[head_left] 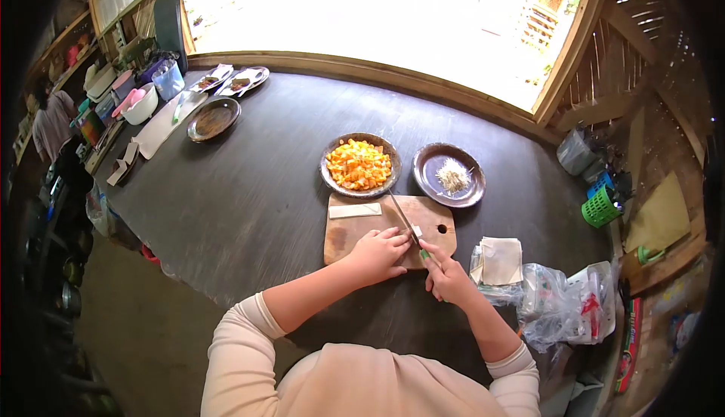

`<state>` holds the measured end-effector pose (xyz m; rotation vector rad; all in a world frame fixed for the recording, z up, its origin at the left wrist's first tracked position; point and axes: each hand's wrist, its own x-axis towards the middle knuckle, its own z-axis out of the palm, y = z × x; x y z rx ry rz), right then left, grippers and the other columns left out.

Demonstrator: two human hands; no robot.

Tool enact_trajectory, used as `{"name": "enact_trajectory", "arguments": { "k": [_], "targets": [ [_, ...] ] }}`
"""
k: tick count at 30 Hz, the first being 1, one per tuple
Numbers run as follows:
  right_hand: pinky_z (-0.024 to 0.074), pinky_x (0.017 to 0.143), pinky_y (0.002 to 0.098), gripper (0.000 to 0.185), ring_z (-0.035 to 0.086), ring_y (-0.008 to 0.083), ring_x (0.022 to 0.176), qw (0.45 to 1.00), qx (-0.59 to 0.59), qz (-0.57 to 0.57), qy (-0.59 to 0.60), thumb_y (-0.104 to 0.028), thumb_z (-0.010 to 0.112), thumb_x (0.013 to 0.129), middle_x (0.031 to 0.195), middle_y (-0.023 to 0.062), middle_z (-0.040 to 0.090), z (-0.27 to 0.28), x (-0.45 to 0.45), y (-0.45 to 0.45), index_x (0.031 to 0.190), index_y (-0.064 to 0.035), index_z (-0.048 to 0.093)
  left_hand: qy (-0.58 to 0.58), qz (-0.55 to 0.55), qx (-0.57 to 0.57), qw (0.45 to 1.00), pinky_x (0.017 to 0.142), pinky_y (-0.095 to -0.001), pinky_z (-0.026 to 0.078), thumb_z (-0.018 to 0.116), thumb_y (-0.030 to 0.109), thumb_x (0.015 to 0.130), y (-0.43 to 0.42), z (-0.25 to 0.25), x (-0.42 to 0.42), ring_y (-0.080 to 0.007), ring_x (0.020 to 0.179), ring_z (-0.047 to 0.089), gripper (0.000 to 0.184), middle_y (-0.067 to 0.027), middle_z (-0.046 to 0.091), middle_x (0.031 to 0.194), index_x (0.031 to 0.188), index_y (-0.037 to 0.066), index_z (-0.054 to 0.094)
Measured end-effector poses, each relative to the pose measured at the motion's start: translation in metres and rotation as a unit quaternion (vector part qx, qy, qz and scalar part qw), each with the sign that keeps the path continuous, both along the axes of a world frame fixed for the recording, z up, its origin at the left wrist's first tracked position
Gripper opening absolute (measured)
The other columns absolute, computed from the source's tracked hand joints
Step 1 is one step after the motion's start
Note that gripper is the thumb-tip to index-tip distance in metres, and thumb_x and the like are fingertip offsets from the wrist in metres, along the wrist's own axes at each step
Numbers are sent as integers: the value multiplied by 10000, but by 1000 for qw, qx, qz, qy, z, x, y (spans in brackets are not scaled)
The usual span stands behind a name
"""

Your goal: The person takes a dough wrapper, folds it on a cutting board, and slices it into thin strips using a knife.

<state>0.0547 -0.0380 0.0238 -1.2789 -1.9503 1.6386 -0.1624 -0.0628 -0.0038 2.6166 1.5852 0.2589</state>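
My right hand (451, 279) grips a knife (402, 215) by its green handle, the blade slanting up and left across a wooden cutting board (340, 247). Bent over the board, my left hand (381, 254) has its fingertips together beside the blade; whatever they press on is hidden. A small whitish piece (417, 230) shows just right of the blade. Along the board's upper left lies a pale folded strip (355, 211). Behind the board stand a dark plate heaped with orange diced food (359, 165) and another with thin pale shreds (452, 176).
Square pale sheets (501, 261) and a plastic bag (547, 304) lie to the right. A brown dish (214, 119), two small plates (242, 81) and a white tub (141, 105) stand at the far left. A green basket (600, 208) hangs by the right wall. Another person (53, 126) is at far left.
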Motion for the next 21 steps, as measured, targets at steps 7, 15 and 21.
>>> {"name": "enact_trajectory", "arguments": {
  "k": [7,15,21],
  "targets": [
    [391,400,244,448,441,88,398,1000,1,-12,6,-182,444,1014,564,31,511,5,-2,20,1459,-192,391,-15,-28,-23,999,1037,-440,408,643,431,854,26,0,-8,-303,1322,437,617,-92,508,1400,1324,49,526],
    [419,538,325,298,482,134,536,983,174,29,-52,-294,616,933,580,75,528,15,34,51,1051,-22,637,-192,-97,-67,974,1028,-405,422,663,364,888,39,9,-34,-309,1242,502,424,-125,587,1266,1170,47,645],
    [402,533,312,369,430,93,538,989,124,-39,-66,-347,719,856,573,-11,484,24,47,82,751,-16,595,-302,155,101,935,914,-408,498,627,237,891,86,31,-106,-338,1029,624,287,-197,631,1117,1064,11,659]
  ]
}}
